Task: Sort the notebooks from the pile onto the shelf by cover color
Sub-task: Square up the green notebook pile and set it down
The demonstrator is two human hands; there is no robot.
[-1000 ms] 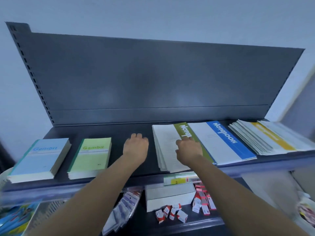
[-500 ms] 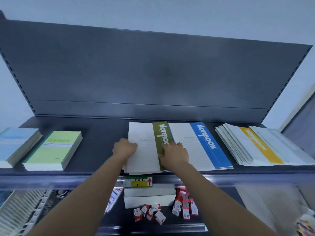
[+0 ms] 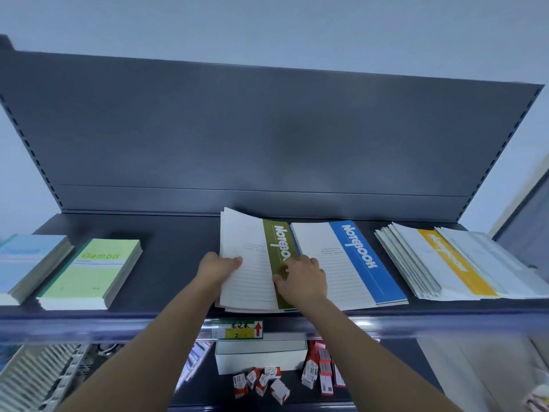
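A stack of white notebooks with an olive-green stripe (image 3: 252, 260) lies mid-shelf on the dark shelf (image 3: 175, 251). My left hand (image 3: 218, 269) grips its left edge, thumb on the top cover, whose far corner curls up. My right hand (image 3: 303, 279) presses on the green stripe at the stack's right side. A blue-striped notebook stack (image 3: 350, 263) lies just right of it. Farther right is a fanned pile with a yellow-striped notebook (image 3: 451, 263) on top.
A thick light-green Gambit pad (image 3: 92, 275) and a light-blue pad (image 3: 26, 263) sit at the shelf's left. Below the shelf edge with a price label (image 3: 237, 330) are a white box (image 3: 261, 353) and small red-and-white boxes (image 3: 264, 383).
My left hand moved right from the bare shelf onto the green-striped stack's left edge. The top cover's far corner has lifted. The view has shifted right.
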